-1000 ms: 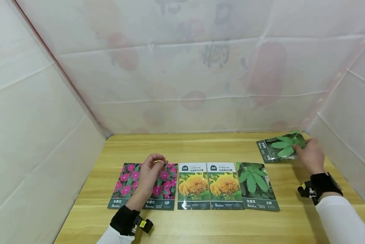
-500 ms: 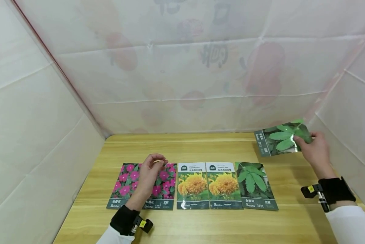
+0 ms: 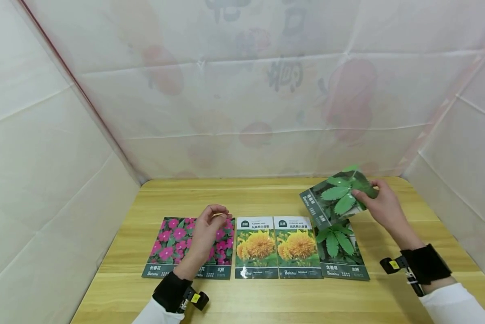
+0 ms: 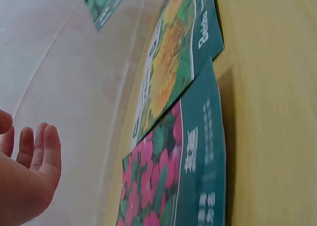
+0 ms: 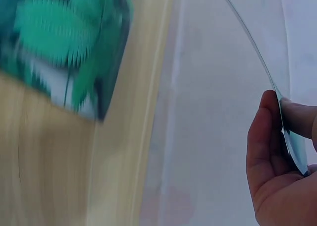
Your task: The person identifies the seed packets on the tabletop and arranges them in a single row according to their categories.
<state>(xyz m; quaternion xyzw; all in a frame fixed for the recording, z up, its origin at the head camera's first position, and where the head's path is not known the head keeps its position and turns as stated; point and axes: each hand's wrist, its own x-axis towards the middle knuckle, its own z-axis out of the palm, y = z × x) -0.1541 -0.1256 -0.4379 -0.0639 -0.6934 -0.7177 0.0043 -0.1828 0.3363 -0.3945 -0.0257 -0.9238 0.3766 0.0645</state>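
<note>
My right hand (image 3: 382, 204) pinches a seed packet (image 3: 333, 198) with green leaves on it, thumb on the front and fingers behind. The packet is tilted and overlaps the top of a matching leaf packet (image 3: 341, 260) on the table. In the right wrist view the held packet (image 5: 255, 47) shows edge-on and bowed. My left hand (image 3: 201, 236), fingers loosely bent and holding nothing, hovers over two pink-flower packets (image 3: 165, 247), partly hiding them. Two yellow-flower packets (image 3: 256, 247) lie in the middle of the row.
The packets form one row on a wooden table (image 3: 274, 299). A pale printed sheet (image 3: 226, 103) rises behind the table's far edge. Plain white sheets stand on the left side (image 3: 52, 180) and the right side (image 3: 465, 180).
My right hand has lifted the leaf packet from the table's back right and carried it left, to above the leaf packet in the row. My left hand has shifted slightly right.
</note>
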